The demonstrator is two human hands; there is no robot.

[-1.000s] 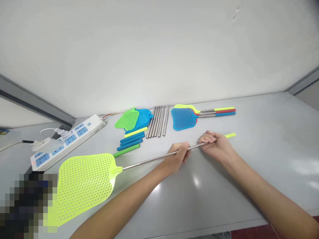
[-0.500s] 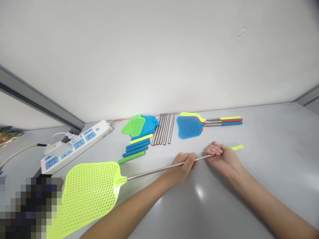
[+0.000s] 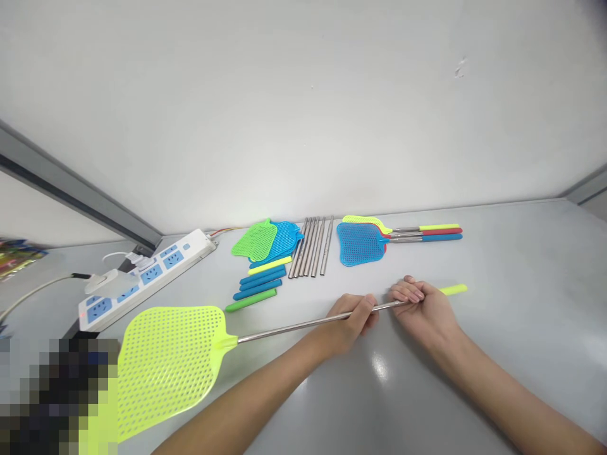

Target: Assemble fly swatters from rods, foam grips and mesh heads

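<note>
A yellow-green fly swatter (image 3: 175,363) with a long metal rod lies across the near left and middle of the view. My left hand (image 3: 353,320) is closed round the rod between thumb and fingers. Farther along to the right, my right hand (image 3: 423,308) has its fingers curled over the handle end, palm turned up. Past that hand sticks out the tip of the yellow handle grip (image 3: 454,290). Most of the grip is hidden by the right hand. The swatter's lower left corner runs into a pixelated patch.
Behind the hands lie stacked finished-looking swatters (image 3: 363,245), several metal rods (image 3: 315,246), a green swatter head (image 3: 256,241), a blue head (image 3: 284,235) and several coloured grips (image 3: 258,284). A white power strip (image 3: 147,278) with plugs stands left. A wall (image 3: 303,114) closes the back.
The swatter has shifted slightly left, and a little more of the yellow grip shows beyond my right hand. Both hands keep their hold.
</note>
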